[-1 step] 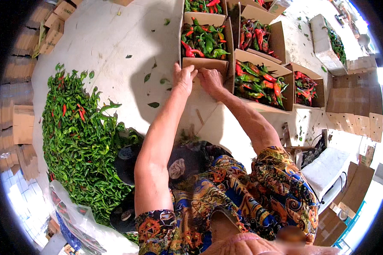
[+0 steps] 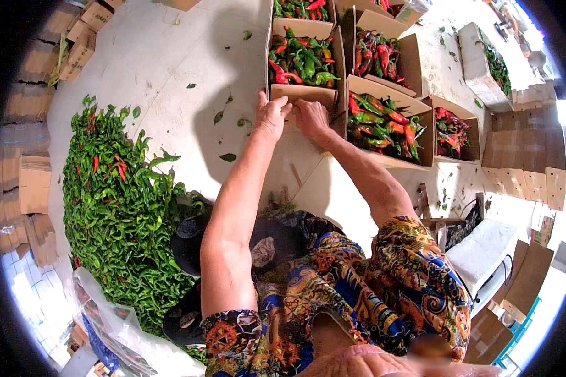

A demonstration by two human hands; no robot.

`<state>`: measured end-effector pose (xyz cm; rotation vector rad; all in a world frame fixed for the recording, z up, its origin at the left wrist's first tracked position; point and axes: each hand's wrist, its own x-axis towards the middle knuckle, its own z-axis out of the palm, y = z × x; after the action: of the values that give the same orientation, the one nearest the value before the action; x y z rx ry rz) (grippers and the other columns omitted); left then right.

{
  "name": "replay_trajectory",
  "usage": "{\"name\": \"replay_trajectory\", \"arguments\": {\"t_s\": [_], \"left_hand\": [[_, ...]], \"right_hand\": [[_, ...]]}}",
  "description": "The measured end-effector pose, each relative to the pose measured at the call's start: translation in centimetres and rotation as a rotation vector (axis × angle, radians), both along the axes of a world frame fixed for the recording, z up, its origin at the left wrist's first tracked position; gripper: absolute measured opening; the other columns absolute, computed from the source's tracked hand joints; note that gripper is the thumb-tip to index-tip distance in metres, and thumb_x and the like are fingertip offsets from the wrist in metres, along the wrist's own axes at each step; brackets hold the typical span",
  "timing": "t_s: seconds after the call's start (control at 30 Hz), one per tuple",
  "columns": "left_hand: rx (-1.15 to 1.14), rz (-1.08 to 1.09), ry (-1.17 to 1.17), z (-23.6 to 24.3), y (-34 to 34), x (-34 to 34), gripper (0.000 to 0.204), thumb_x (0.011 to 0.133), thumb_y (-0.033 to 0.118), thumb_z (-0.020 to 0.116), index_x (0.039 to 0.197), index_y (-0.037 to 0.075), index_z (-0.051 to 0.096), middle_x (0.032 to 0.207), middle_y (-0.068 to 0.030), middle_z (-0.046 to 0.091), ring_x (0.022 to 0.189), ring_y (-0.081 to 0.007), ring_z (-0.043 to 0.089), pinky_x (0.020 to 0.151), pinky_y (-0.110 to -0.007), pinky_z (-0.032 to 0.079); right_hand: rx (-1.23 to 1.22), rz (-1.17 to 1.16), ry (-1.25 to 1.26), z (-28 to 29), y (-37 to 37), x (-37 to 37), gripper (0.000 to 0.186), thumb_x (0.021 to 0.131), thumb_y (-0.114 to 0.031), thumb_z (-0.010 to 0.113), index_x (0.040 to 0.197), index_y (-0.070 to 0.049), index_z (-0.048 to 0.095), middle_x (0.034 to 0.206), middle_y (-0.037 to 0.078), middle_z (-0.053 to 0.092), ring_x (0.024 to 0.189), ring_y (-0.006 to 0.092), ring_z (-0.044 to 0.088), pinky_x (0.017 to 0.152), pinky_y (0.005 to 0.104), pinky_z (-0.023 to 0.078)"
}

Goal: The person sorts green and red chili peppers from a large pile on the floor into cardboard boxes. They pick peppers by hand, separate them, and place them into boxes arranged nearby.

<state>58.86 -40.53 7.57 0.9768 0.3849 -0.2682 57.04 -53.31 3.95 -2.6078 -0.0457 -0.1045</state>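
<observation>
My left hand [image 2: 272,116] is closed on the near edge of a cardboard box [image 2: 304,94], at its left corner. Beside it, my right hand [image 2: 312,118] has its fingers curled over the same near wall, further right. Red and green peppers [image 2: 303,60] fill that box, which sits on the pale floor ahead of me. Both arms are stretched forward, and the fingertips are partly hidden by the hands and the box wall.
More pepper-filled boxes stand close on the right, the nearest being an open carton [image 2: 424,129]. A large heap of green peppers [image 2: 126,220] covers the floor at left. A padded seat [image 2: 481,254] is at my right; stacked cartons [image 2: 34,176] line the left side.
</observation>
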Motion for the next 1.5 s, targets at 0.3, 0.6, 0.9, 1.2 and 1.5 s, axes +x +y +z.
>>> {"name": "replay_trajectory", "arguments": {"t_s": [0.3, 0.6, 0.9, 1.2, 1.5], "left_hand": [[0.126, 0.044, -0.074, 3.1, 0.9, -2.3, 0.045, 0.076, 0.009, 0.057, 0.12, 0.006, 0.048, 0.104, -0.0041, 0.055, 0.089, -0.0125, 0.052, 0.072, -0.027, 0.045], [0.606, -0.558, -0.159, -0.8, -1.9, -7.1, 0.019, 0.083, 0.003, 0.048, 0.098, 0.001, 0.06, 0.079, -0.0067, 0.063, 0.064, -0.0125, 0.057, 0.052, -0.028, 0.047], [1.113, -0.702, -0.735, 1.6, -6.7, -10.8, 0.06, 0.072, 0.013, 0.063, 0.129, 0.008, 0.043, 0.108, -0.0223, 0.059, 0.099, -0.0383, 0.058, 0.088, -0.044, 0.046], [0.324, -0.727, 0.07, 0.4, -9.1, -12.5, 0.067, 0.074, 0.014, 0.067, 0.128, 0.007, 0.029, 0.131, -0.0167, 0.039, 0.114, -0.0239, 0.047, 0.085, -0.045, 0.048], [-0.187, -0.432, 0.096, -0.1, -11.9, -11.5, 0.07, 0.076, 0.006, 0.061, 0.131, 0.025, 0.023, 0.122, -0.0052, 0.044, 0.107, -0.0206, 0.047, 0.089, -0.043, 0.039]], "right_hand": [[0.022, -0.15, 0.127, -1.5, 1.3, 8.8, 0.021, 0.08, -0.022, 0.057, 0.091, -0.007, 0.066, 0.088, 0.015, 0.066, 0.087, 0.0331, 0.063, 0.075, 0.042, 0.05], [0.488, 0.153, -0.132, 6.5, -1.7, -5.5, 0.018, 0.079, -0.016, 0.059, 0.092, -0.006, 0.065, 0.089, 0.014, 0.066, 0.083, 0.0268, 0.065, 0.072, 0.0353, 0.05], [0.81, -0.214, 0.491, 3.6, -12.9, -20.1, 0.031, 0.084, -0.028, 0.064, 0.094, 0.001, 0.063, 0.085, 0.007, 0.064, 0.075, 0.0138, 0.058, 0.066, 0.0273, 0.048], [0.243, -0.382, 0.264, -2.4, -17.2, -17.4, 0.032, 0.078, -0.032, 0.067, 0.091, -0.002, 0.07, 0.091, 0.012, 0.069, 0.082, 0.0191, 0.064, 0.073, 0.0289, 0.049], [-0.015, -0.276, -0.056, -4.1, -17.7, -14.4, 0.022, 0.078, -0.028, 0.064, 0.08, -0.007, 0.071, 0.079, 0.011, 0.068, 0.072, 0.0279, 0.064, 0.066, 0.0361, 0.05]]}}
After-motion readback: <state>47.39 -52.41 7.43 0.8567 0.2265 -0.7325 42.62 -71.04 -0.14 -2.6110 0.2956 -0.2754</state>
